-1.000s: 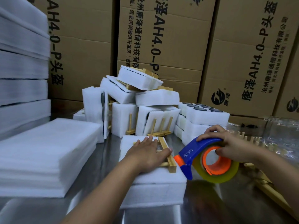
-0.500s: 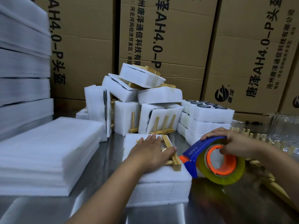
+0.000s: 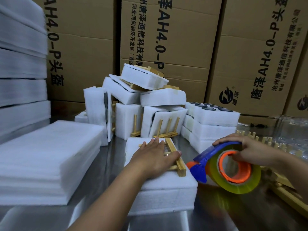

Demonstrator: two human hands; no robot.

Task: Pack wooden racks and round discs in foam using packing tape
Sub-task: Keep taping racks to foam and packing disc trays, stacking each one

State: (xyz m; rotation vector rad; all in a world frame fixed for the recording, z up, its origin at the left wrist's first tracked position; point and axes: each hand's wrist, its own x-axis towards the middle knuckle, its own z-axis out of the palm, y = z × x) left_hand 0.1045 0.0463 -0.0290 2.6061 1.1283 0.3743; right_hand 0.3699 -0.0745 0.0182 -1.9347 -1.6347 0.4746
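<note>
A white foam block (image 3: 163, 189) lies on the steel table in front of me. On top of it rests a wooden rack (image 3: 176, 159). My left hand (image 3: 153, 157) lies flat on the rack with straight fingers, pressing it onto the foam. To the right, my right hand (image 3: 250, 149) grips a blue and orange tape dispenser (image 3: 205, 162) holding a yellowish roll of packing tape (image 3: 240, 180). The dispenser's blade end sits close to the foam's right edge.
Taped foam packs (image 3: 146, 100) are heaped behind, some with racks sticking out. Foam blocks holding round discs (image 3: 211, 114) stack at right. Foam sheets (image 3: 46, 157) pile at left. Loose wooden racks (image 3: 283, 194) lie at far right. Cardboard boxes (image 3: 175, 39) wall the back.
The view has tilted slightly, and the tape dispenser sits a little lower and further right. My left hand stays flat on the rack.
</note>
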